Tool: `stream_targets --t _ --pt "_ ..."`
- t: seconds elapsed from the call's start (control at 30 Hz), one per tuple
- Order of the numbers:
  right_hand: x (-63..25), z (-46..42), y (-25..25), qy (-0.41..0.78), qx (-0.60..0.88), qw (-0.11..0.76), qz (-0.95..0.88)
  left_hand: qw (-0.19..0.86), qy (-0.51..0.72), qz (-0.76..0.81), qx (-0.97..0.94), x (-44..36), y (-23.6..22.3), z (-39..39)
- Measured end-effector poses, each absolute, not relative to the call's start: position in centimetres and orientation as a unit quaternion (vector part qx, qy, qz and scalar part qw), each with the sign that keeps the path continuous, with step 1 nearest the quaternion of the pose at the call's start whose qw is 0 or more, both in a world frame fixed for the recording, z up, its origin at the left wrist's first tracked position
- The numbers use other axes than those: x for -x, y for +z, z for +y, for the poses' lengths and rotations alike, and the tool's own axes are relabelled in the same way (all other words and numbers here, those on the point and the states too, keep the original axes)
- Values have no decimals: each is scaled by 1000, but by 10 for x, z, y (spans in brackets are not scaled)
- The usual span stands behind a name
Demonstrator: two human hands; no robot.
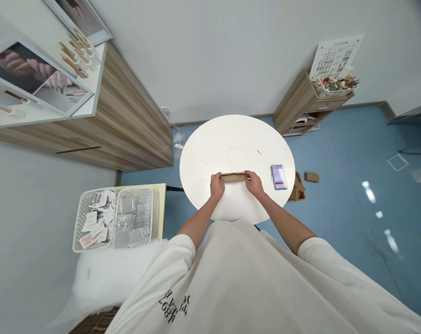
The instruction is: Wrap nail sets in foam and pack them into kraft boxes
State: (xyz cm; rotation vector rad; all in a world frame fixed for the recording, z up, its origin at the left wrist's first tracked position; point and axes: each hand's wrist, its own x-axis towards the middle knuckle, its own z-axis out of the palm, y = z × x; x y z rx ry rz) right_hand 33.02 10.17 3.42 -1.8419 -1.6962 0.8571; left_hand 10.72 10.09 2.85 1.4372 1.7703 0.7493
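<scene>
Holding the brown box (233, 177) between two closed grips, the person has the left hand (216, 186) curled on one short end and the right hand (254, 183) on the other, fingers and thumbs pinching the corners. The box is over the near half of the round white table (235, 134), its long side running across the body. It looks like thin cardboard, so it is probably light, dry enough not to slip, and fairly stiff along its length, yet likely to dent or bow if squeezed hard in the middle. The ends and folded corners seem the best places to hold; a dark line along the far long side suggests a flap or open seam, which would give under pressure. Whether anything is inside cannot be told

As for edges, the table's near rim curves close to the forearms, partly hidden by the shirt (245, 273), so a pull towards the body has little margin. The far side offers a longer stretch of tabletop, with a small dark scrap (259, 152) lying on it. A purple packet (279, 177) sits to the right, near the rim, and a wide swing of the right hand could nudge it off
</scene>
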Motion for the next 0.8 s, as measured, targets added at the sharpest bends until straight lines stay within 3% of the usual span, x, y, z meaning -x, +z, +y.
stream_targets --t 0.8 --pt "-336 97 29 261 647 195 -689 337 269 600 -674 -87 20 93"
